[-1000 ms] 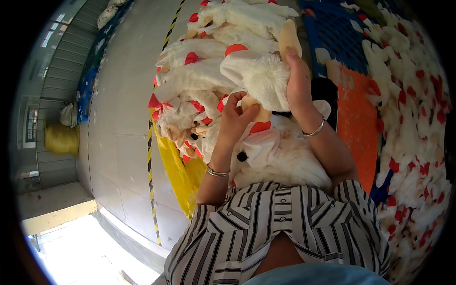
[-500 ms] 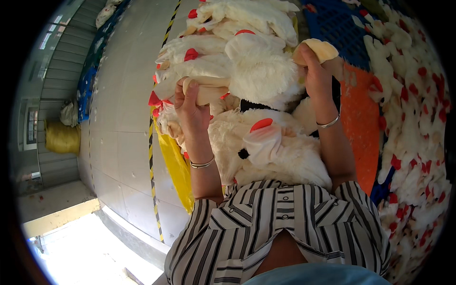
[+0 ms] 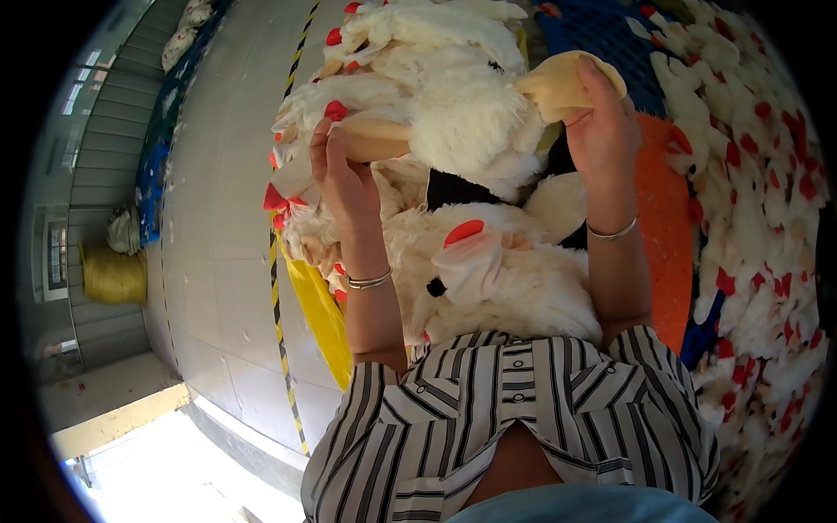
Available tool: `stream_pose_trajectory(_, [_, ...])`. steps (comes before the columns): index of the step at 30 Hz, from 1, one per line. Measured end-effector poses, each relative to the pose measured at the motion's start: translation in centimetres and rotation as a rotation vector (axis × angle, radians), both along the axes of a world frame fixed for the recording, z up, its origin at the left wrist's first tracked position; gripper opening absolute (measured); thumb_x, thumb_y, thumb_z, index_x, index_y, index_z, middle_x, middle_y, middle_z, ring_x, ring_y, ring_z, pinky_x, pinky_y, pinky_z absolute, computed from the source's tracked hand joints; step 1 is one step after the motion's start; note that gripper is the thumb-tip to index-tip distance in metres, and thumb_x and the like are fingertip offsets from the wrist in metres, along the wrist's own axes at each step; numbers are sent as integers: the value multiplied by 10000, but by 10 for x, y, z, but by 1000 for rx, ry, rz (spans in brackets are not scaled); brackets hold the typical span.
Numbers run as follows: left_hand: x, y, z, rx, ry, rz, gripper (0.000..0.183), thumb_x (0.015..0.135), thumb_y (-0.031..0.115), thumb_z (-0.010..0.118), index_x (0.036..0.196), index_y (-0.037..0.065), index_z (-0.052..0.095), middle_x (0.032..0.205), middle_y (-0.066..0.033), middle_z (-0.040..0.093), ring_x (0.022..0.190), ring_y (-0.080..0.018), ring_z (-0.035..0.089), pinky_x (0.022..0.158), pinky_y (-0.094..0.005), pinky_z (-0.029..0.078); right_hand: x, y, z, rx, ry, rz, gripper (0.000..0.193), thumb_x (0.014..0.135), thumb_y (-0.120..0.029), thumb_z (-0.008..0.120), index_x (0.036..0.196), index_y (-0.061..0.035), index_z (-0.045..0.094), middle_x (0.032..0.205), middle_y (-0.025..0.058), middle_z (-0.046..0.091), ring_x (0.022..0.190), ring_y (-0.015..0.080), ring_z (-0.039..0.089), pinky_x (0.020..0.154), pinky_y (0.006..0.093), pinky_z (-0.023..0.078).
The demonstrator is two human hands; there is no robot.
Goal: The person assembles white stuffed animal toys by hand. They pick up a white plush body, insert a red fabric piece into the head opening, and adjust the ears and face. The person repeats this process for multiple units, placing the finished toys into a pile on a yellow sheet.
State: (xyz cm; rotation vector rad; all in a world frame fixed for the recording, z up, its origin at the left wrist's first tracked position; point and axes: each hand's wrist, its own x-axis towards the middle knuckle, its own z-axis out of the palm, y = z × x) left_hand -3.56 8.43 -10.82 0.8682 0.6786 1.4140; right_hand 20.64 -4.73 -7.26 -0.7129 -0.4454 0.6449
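A white, fluffy unstuffed plush skin (image 3: 466,113) hangs stretched between my hands, with a beige end piece at each side. My left hand (image 3: 344,174) is closed on the left beige piece (image 3: 379,141). The right beige piece (image 3: 554,84) is pinched in my right hand (image 3: 603,131), thumb and fingers round its edge. Below, against my shirt, lies another white plush skin (image 3: 523,296) with a red oval patch (image 3: 463,233) and a black pompom (image 3: 435,287).
More white plush skins (image 3: 436,30) with red parts are piled ahead. An orange panel (image 3: 667,244) and blue plastic crate (image 3: 593,35) stand at the right, before a large heap of skins (image 3: 758,218). Yellow sheeting (image 3: 318,314) and tiled floor (image 3: 209,253) lie left.
My hands have drawn slightly farther apart. The right beige piece has turned and spread, showing more of its surface. Both hands keep their hold on the plush skin.
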Motion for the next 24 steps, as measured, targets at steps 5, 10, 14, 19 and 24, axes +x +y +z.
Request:
stream_pose_trajectory(5, [29,-73,-24,284,326,55,98,960,58,583,1054,39,569,917,25,560,755,-31,488,670,-198,428,-23,2,-3,-30,-245,25,244,936,-237,664,988,1,650,883,13,656,789,60,588,686,220,475])
stream_pose_trajectory(10, [40,-124,-43,772,536,-223,308,825,-79,616,1109,2,526,943,-90,608,752,-136,566,668,-258,474,-38,6,5,-71,-354,-92,262,941,-272,671,893,-18,631,739,-61,575,655,7,429,582,182,377])
stream_pose_trajectory(14, [65,-127,-10,438,470,-208,472,874,-7,616,1313,-20,445,1106,-127,602,982,-195,576,827,-315,492,-55,-4,29,-45,-466,-141,245,940,-249,670,860,-25,616,754,-26,616,655,17,487,565,201,385])
stream_pose_trajectory(19, [57,-86,1,340,401,-51,467,879,28,612,1313,-27,448,1120,-138,599,991,-210,579,842,-329,490,-127,-25,41,192,-969,122,137,871,-109,695,830,-28,592,912,104,681,696,178,642,606,279,479])
stream_pose_trajectory(24, [13,-41,24,172,143,37,465,884,63,608,1312,-33,452,1134,-149,596,1000,-226,582,856,-343,489,-131,-35,62,422,-1045,336,123,837,-62,695,852,-48,573,932,88,668,704,191,625,590,282,449])
